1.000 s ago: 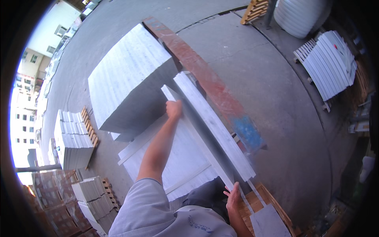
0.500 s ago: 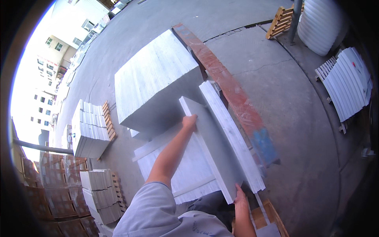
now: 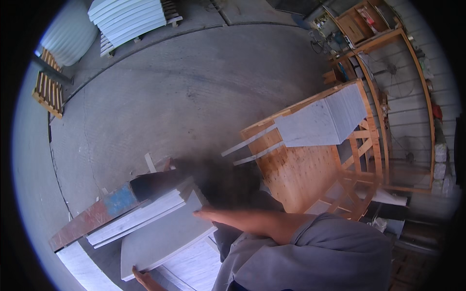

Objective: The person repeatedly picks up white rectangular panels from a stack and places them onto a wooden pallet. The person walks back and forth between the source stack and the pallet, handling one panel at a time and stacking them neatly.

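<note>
A flat grey-white stone slab [image 3: 160,233] slants across the lower left, held by its two ends. My left hand [image 3: 141,277] grips its lower-left corner; only part of that hand shows. My right hand [image 3: 206,214] is closed on the slab's near edge by its upper-right end, with the forearm reaching in from the right. Right behind the held slab stand narrow white slabs [image 3: 138,218]. Beneath and nearer to me lie more white slabs [image 3: 194,264].
A red beam with a blue end [image 3: 92,218] runs behind the slabs. On the right, a wooden crate [image 3: 301,169] holds a row of grey slabs [image 3: 310,121]. Farther off are a palletised white stack [image 3: 128,22], a wooden pallet [image 3: 48,87] and a timber frame [image 3: 403,43].
My view has swung to the right, bringing the wooden crate into sight and shifting the slabs to the lower left. Both hands still hold the slab.
</note>
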Demonstrator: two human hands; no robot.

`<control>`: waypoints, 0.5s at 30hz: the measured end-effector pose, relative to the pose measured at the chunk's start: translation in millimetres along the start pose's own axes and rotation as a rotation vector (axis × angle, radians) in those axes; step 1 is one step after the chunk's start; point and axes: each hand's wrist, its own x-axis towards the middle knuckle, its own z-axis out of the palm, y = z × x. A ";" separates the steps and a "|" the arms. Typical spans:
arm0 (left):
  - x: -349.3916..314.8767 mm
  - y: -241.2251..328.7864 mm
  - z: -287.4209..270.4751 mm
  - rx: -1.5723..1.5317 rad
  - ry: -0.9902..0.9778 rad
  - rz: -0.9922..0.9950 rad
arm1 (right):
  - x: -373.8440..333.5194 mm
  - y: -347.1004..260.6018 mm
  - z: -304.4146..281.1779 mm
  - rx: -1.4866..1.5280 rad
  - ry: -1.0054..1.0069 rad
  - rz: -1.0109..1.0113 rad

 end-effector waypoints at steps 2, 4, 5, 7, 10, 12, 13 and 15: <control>-14.3 -13.1 -28.3 0.439 -0.038 0.308 | 3.8 1.3 -5.6 -0.045 0.030 0.006; -18.8 -15.0 -33.2 0.536 -0.021 0.336 | 6.7 3.9 -17.1 -0.074 0.021 0.029; -26.3 -23.7 -31.1 0.394 0.041 0.191 | 3.2 13.3 -29.0 -0.120 0.022 -0.026; -52.3 -47.9 -21.0 0.103 0.159 -0.102 | -8.6 33.5 -56.4 -0.102 -0.023 0.001; -124.4 -100.9 -5.6 0.384 -0.004 0.106 | -53.0 84.4 -105.9 -0.174 -0.006 -0.132; -162.8 -123.9 19.6 0.039 -0.030 -0.078 | -84.0 114.2 -134.7 -0.141 0.054 -0.043; -178.7 -135.7 34.3 -0.015 0.014 -0.148 | -103.3 132.5 -148.8 -0.084 0.071 -0.025; -215.3 -165.7 53.8 -0.085 -0.219 -0.188 | -139.5 167.1 -183.1 -0.108 0.047 0.109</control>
